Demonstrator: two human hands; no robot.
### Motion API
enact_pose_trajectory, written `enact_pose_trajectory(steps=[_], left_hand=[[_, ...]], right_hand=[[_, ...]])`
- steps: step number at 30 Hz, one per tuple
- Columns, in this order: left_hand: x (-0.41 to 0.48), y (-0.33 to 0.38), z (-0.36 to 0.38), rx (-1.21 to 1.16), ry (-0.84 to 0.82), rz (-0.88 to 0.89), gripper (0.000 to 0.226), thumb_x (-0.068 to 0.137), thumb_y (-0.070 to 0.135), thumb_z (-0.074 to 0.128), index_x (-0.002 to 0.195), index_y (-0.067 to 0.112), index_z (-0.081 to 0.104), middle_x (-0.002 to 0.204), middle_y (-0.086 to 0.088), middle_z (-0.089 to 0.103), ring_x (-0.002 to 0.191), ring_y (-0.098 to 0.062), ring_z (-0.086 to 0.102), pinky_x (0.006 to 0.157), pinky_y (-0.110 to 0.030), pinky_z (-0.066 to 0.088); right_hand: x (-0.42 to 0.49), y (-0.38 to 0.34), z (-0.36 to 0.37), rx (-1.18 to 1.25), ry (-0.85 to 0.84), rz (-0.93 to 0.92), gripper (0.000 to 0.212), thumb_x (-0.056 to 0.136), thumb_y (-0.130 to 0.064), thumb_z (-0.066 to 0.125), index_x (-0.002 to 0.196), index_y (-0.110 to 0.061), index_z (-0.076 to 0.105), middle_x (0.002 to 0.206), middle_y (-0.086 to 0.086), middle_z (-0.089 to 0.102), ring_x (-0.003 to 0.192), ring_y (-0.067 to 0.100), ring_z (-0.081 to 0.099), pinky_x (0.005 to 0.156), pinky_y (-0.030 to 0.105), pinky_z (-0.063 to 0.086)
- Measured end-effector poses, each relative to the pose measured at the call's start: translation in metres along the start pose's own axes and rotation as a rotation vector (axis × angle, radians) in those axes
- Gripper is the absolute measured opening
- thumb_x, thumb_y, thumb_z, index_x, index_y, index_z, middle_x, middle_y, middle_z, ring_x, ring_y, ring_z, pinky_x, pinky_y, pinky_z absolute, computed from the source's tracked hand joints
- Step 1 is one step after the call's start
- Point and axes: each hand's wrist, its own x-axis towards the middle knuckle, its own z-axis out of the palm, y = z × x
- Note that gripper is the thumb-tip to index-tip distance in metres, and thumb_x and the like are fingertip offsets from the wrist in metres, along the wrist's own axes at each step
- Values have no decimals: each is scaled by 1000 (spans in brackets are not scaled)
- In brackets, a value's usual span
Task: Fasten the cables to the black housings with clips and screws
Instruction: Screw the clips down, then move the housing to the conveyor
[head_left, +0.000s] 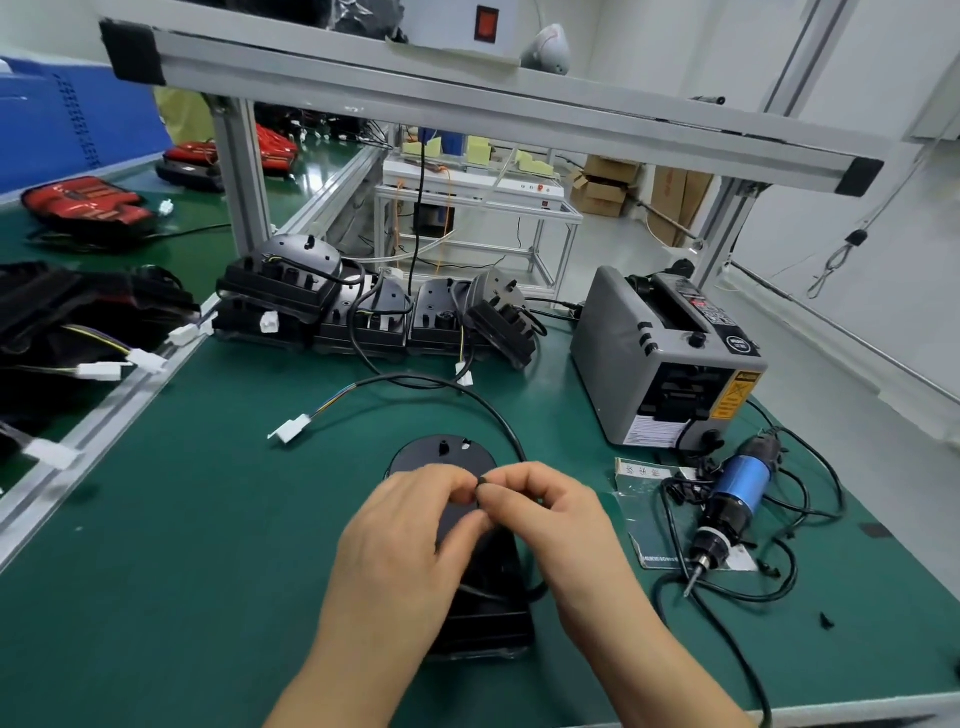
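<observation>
A black housing (447, 457) lies on the green mat in front of me, partly covered by both hands. Its black cable (467, 392) arcs away from the housing and ends in a white connector (288, 428). My left hand (410, 540) and my right hand (545, 514) meet above the housing, fingertips pinched together on a small black clip (482, 482) around the cable. Most of the clip is hidden by my fingers. A blue electric screwdriver (727, 506) lies to the right on the mat, apart from my hands.
A row of black housings (363, 312) with cables stands at the back of the mat. A grey tape dispenser (670, 358) sits at the right rear. An aluminium frame (467, 98) spans overhead. More housings lie on the left bench (67, 317).
</observation>
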Motion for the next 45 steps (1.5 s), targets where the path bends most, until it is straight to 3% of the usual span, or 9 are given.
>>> enact_pose_trajectory(steps=[3,10,15,21,25,30,34,37,45], left_hand=[[-1,-1,0,22,-6,83,16,72,17,67,88,22,66,81,18,63,78,-1,53,69,-16,40],[2,-14,-10,-8,-122,264,13,85,18,57,91,17,69,85,11,64,80,-9,58,73,-25,46],[-3,-13,-9,-76,-140,132,31,77,17,64,101,33,51,85,18,62,83,3,54,73,-15,43],[-4,-10,-7,-312,-127,-85,37,83,15,69,97,42,49,87,20,67,83,-5,61,72,-11,43],[-1,-10,-9,-272,-139,31,18,79,17,65,91,32,64,88,19,64,83,-4,61,72,-9,43],[1,-11,-8,-227,-182,57,10,79,19,64,83,28,65,84,16,63,79,-7,60,68,-22,47],[3,-10,-9,-343,-204,-120,17,78,18,69,86,33,66,79,14,68,76,-9,65,68,-23,50],[4,-7,-10,-399,-228,-195,31,78,6,72,86,36,67,77,12,70,73,-7,66,67,-18,51],[-12,1,-12,-212,-83,-114,5,77,30,71,73,32,70,75,20,66,71,-4,62,61,-11,43]], right_hand=[[-2,0,-1,10,-12,2,14,68,-29,67,74,-16,71,73,-1,70,77,13,61,83,35,48],[-9,-3,-15,-125,-69,44,12,80,-13,72,69,-18,69,66,-6,64,63,4,54,61,12,44],[-15,-2,-18,-316,-56,-47,13,81,-15,71,78,-27,68,70,-19,63,75,1,51,71,13,36],[-20,1,-16,-409,40,-199,20,81,-17,71,75,-36,68,78,-28,62,85,-2,52,73,6,34],[-18,5,-15,-162,70,-74,14,83,-13,69,74,-24,72,70,-12,67,69,2,55,67,11,41],[-18,7,-15,-102,-10,10,10,82,-15,69,76,-22,73,76,-2,71,75,7,61,74,21,47],[-21,6,-17,-512,76,-297,7,76,-28,73,81,-32,71,79,-18,65,87,0,54,78,12,39],[-22,6,-16,-758,114,-511,16,75,-36,65,81,-23,71,80,-19,64,86,8,52,78,28,45],[-34,12,-6,-373,157,-243,3,67,-33,66,68,-35,64,83,-19,63,84,3,57,72,7,37]])
